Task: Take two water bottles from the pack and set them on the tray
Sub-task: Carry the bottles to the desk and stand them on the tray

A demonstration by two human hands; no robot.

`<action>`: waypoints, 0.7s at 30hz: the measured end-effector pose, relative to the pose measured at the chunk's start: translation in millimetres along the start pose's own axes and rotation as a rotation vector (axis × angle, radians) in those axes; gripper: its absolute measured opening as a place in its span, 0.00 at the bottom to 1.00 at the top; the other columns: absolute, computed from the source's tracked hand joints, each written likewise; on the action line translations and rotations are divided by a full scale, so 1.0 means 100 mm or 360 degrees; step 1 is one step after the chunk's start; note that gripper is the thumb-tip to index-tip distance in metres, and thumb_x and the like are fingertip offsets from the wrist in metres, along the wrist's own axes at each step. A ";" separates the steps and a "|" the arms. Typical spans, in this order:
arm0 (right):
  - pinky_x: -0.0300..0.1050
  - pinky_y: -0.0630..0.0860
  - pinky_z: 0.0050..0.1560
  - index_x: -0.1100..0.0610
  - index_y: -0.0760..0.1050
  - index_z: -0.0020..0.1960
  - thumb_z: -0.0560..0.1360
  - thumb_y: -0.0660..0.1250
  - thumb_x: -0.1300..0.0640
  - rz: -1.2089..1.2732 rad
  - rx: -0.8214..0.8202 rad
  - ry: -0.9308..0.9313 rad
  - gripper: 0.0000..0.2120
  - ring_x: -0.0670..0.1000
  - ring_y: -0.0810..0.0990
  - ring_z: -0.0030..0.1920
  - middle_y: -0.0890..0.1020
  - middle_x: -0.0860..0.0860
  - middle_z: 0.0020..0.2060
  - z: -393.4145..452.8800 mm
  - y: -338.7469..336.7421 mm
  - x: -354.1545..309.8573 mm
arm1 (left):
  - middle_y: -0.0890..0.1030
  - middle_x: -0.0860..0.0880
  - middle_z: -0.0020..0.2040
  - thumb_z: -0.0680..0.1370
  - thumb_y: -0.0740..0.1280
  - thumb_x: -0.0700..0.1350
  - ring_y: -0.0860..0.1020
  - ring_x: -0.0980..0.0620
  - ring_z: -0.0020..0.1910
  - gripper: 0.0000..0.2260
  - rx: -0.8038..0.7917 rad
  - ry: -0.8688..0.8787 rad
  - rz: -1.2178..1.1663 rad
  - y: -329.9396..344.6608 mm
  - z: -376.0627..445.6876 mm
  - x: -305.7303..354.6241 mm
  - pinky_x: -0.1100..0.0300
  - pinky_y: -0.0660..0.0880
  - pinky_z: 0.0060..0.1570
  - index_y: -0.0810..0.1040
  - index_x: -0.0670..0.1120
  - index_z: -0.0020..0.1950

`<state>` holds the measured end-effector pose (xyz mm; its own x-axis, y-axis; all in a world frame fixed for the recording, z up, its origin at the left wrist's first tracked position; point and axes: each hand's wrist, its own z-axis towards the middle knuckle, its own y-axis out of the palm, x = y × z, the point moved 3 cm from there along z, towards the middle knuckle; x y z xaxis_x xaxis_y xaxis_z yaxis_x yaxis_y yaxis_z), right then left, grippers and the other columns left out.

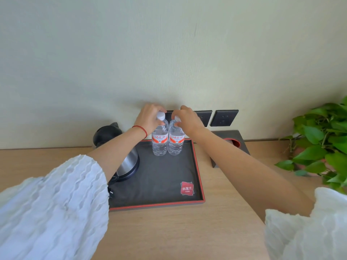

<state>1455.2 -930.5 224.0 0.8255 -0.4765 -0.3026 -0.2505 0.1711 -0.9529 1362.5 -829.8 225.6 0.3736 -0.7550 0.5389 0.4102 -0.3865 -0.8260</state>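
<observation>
Item: placement of two water bottles, final stage by the look of it. Nearest: two white crinkled sleeves [52, 207], forearms reaching forward over the wooden desk [178, 231]. Next: the tray [199, 171], dark-lined with a red rim and a red logo patch [187, 188] at its near right corner; it holds an electric kettle [120, 156] at its left side and both bottles at its far edge. Left bottle [160, 141] and right bottle [176, 140] stand upright, side by side, touching or nearly so, labels facing the camera. Left hand [150, 119], a red cord [140, 130] on its wrist, has its fingers curled round the left cap; right hand [187, 119] pinches the right bottle's neck. Advice: check both bases sit flat, then let go straight upward so neither bottle tips its neighbour. Beyond: a dark box with a round red-rimmed opening [231, 142], contents not visible; wall sockets [224, 118]; a leafy plant [323, 141] at right. The pack is not in view.
</observation>
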 end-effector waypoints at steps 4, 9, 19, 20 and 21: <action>0.49 0.70 0.45 0.60 0.76 0.58 0.75 0.66 0.65 -0.0020 0.0023 0.0002 0.12 0.63 0.75 0.53 0.74 0.62 0.53 -0.03 0.00 -0.02 | 0.82 0.38 0.54 0.66 0.76 0.35 0.78 0.39 0.54 0.18 0.0039 0.0025 0.0050 0.00 -0.01 -0.01 0.54 0.73 0.52 0.80 0.37 0.54; 0.48 0.70 0.46 0.60 0.76 0.58 0.74 0.66 0.64 -0.0040 0.0007 0.0023 0.12 0.63 0.75 0.53 0.74 0.62 0.54 -0.04 -0.01 -0.06 | 0.80 0.39 0.56 0.67 0.75 0.34 0.76 0.40 0.57 0.18 0.0081 0.0018 0.0046 0.04 -0.01 -0.05 0.54 0.71 0.55 0.79 0.38 0.56; 0.56 0.75 0.53 0.55 0.65 0.69 0.76 0.64 0.60 0.0072 0.0033 0.0106 0.22 0.64 0.75 0.56 0.72 0.62 0.59 -0.17 -0.05 -0.09 | 0.76 0.39 0.59 0.67 0.75 0.38 0.76 0.43 0.57 0.21 0.0267 -0.0281 -0.0456 0.01 -0.28 -0.15 0.55 0.71 0.58 0.75 0.39 0.59; 0.55 0.75 0.52 0.56 0.65 0.68 0.76 0.64 0.59 0.0085 0.0084 0.0117 0.22 0.64 0.75 0.56 0.72 0.61 0.59 -0.21 -0.06 -0.08 | 0.78 0.40 0.58 0.68 0.74 0.38 0.77 0.43 0.56 0.19 0.0344 -0.0367 -0.0556 -0.01 -0.32 -0.18 0.54 0.73 0.58 0.76 0.40 0.58; 0.54 0.75 0.50 0.57 0.67 0.66 0.75 0.65 0.59 0.0086 0.0132 0.0177 0.20 0.63 0.76 0.55 0.72 0.61 0.59 -0.27 -0.09 -0.06 | 0.80 0.42 0.56 0.70 0.73 0.40 0.78 0.45 0.53 0.18 0.0376 -0.0527 -0.0668 -0.04 -0.39 -0.20 0.54 0.74 0.57 0.76 0.40 0.58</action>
